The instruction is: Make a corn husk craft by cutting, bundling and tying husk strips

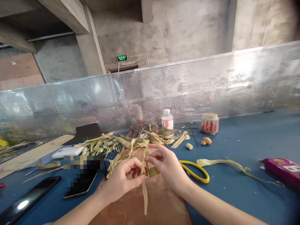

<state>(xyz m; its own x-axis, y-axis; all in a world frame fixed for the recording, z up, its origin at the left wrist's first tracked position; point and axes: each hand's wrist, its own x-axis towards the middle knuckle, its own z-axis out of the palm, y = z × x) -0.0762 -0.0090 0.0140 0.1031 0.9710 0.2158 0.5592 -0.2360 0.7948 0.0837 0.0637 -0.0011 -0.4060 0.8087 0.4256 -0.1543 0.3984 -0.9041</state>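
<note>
The person is at work on a single pale dried strip, which is held above the near middle of a brown board with its loose tail hanging toward the near edge. The left hand pinches it low between thumb and forefinger, the remaining fingers curled in; the right hand seems to pinch it higher up, thumb and forefinger brought together at its upper part. As a judgement, the handling of this piece looks under way rather than complete: the strip runs between both hands, neither end is set down, and the fingers hide whether any fold or knot is made (the crossing behind the fingertips is too small to tell). Much material appears left over, since a loose heap of dried leaves lies untouched at the far end of the board, and another long dried strip stretches across the blue table on the right. A yellow loop lies just beside the right hand, held by neither hand. Nothing that looks like a completed piece can be picked out, so the work seems nearer its early or middle stage.
</note>
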